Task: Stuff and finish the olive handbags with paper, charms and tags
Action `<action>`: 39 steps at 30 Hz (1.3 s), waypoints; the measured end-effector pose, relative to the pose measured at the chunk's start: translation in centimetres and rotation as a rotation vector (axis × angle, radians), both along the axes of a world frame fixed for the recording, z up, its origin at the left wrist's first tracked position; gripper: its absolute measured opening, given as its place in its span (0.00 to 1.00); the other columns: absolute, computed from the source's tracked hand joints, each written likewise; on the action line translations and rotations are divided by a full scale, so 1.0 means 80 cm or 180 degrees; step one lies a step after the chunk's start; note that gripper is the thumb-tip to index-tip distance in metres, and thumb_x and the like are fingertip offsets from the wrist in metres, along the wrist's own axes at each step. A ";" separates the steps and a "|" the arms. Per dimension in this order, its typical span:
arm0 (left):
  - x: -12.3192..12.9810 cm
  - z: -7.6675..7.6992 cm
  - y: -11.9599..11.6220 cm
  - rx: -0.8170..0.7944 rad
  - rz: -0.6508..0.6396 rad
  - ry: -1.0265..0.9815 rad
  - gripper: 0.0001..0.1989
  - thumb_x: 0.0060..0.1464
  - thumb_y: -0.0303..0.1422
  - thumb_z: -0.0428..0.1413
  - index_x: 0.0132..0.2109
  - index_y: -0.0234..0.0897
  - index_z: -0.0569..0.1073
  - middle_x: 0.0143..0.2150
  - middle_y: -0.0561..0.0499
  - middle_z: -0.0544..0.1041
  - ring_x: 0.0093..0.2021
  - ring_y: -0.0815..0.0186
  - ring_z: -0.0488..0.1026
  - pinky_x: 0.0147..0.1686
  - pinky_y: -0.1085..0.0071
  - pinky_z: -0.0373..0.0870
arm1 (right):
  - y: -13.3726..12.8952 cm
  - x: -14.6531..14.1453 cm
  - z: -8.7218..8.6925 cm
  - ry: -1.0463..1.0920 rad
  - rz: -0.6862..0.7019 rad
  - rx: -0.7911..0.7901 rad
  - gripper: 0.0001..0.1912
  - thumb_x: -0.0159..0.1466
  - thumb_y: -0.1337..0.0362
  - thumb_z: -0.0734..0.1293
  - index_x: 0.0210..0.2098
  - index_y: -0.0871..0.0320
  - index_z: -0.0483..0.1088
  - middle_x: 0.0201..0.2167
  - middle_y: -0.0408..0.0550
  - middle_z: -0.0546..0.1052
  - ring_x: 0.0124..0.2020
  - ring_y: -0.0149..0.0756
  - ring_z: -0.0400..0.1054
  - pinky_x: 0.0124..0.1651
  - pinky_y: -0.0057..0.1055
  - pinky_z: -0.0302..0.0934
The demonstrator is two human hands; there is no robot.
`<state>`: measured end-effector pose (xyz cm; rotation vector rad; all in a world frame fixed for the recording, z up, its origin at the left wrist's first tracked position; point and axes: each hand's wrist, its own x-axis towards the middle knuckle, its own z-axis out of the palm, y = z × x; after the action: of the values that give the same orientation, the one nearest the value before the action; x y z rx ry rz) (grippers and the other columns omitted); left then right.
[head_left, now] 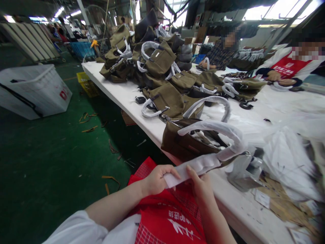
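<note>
Between my hands stretches a white wrapping strip (200,164), its far end running to the wrapped handle of an olive-brown handbag (177,140). My left hand (161,178) pinches the strip's loose end in front of my red apron. Further along, my right hand (200,181) grips the same strip with the thumb on top. The handbag stands at the table edge just beyond my hands, its zip top open and pale stuffing showing inside. Its curved handle (237,135) is covered in translucent white wrap.
A white table (119,98) carries a heap of similar bags (157,61). At right are a clear plastic container (243,173), white wrapping sheets (289,159) and cardboard pieces (281,203). Two people work across the table. A white bin (35,91) and yellow crate (87,84) stand left.
</note>
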<state>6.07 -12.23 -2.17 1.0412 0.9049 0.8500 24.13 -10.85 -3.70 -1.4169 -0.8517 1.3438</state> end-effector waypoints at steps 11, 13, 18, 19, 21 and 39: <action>-0.011 0.007 0.011 0.0186 -0.0230 0.0402 0.16 0.51 0.40 0.61 0.39 0.30 0.74 0.35 0.47 0.75 0.32 0.68 0.71 0.34 0.73 0.67 | 0.009 0.007 0.010 -0.0553 0.0358 -0.0007 0.27 0.48 0.41 0.73 0.20 0.62 0.71 0.15 0.47 0.71 0.19 0.33 0.61 0.22 0.29 0.57; -0.003 0.003 0.009 0.0284 -0.0052 0.0583 0.13 0.52 0.36 0.60 0.41 0.31 0.74 0.39 0.46 0.76 0.36 0.66 0.73 0.39 0.71 0.70 | 0.009 0.011 0.010 -0.0552 0.0410 0.0027 0.27 0.49 0.41 0.72 0.20 0.62 0.71 0.15 0.47 0.72 0.18 0.33 0.62 0.22 0.29 0.57; 0.006 -0.008 0.006 0.0417 -0.0423 0.0925 0.26 0.50 0.28 0.58 0.57 0.34 0.66 0.47 0.45 0.76 0.43 0.63 0.74 0.41 0.69 0.71 | -0.006 0.027 0.006 -0.0694 0.0705 0.0043 0.24 0.53 0.44 0.71 0.25 0.63 0.75 0.19 0.50 0.76 0.19 0.37 0.67 0.22 0.30 0.60; 0.008 -0.011 0.006 0.0330 -0.0579 0.1009 0.22 0.50 0.30 0.58 0.53 0.33 0.69 0.44 0.45 0.77 0.41 0.62 0.74 0.39 0.70 0.71 | -0.012 0.032 0.007 -0.0798 0.0776 0.0094 0.23 0.54 0.45 0.71 0.25 0.63 0.75 0.20 0.51 0.77 0.20 0.38 0.68 0.23 0.30 0.61; 0.013 -0.018 0.007 0.0077 -0.0886 0.0968 0.13 0.51 0.35 0.58 0.43 0.31 0.72 0.37 0.48 0.77 0.36 0.63 0.74 0.35 0.72 0.70 | -0.021 0.046 0.011 -0.1014 0.0954 0.0280 0.20 0.57 0.48 0.69 0.29 0.62 0.77 0.24 0.51 0.79 0.25 0.40 0.71 0.27 0.31 0.64; 0.038 -0.033 0.010 -0.0280 -0.0881 0.0520 0.14 0.51 0.38 0.58 0.42 0.34 0.71 0.36 0.47 0.78 0.33 0.62 0.76 0.34 0.71 0.70 | 0.026 0.277 -0.007 -0.2519 -0.1738 0.0686 0.30 0.49 0.37 0.68 0.27 0.60 0.78 0.18 0.46 0.74 0.23 0.37 0.66 0.29 0.32 0.59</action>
<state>9.07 -11.42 -4.82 1.1396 0.9008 0.4959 46.29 -8.75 -4.30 -1.8485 -0.9599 0.2468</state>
